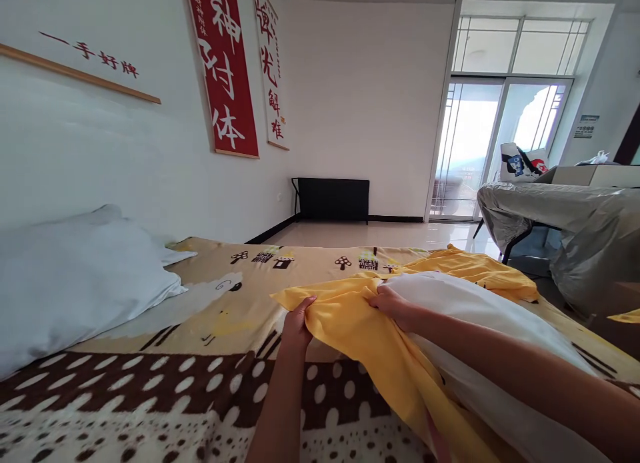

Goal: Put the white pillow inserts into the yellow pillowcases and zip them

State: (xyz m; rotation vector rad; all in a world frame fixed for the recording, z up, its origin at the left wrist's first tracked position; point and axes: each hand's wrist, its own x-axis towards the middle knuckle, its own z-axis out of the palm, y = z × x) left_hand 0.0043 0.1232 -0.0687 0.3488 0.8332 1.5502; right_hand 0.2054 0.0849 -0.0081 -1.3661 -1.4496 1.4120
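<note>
A yellow pillowcase (345, 310) is stretched out in front of me, its lower part hanging toward my body. My left hand (299, 320) is closed on its left end, thumb on top. My right hand (395, 306) is closed on the cloth farther right, where the edge meets the corner of a white pillow (450, 296). Whether these fingers also pinch the pillow corner is hard to make out. The white pillow lies under my right forearm, with part of it covered by the yellow cloth.
A patterned blanket (200, 376) covers the bed. Another white pillow (85, 276) rests at left against the wall. More yellow cloth (475, 270) lies crumpled behind the pillow. A plastic-covered table (565, 203) stands at right, and a black folded panel (334, 198) leans by the far wall.
</note>
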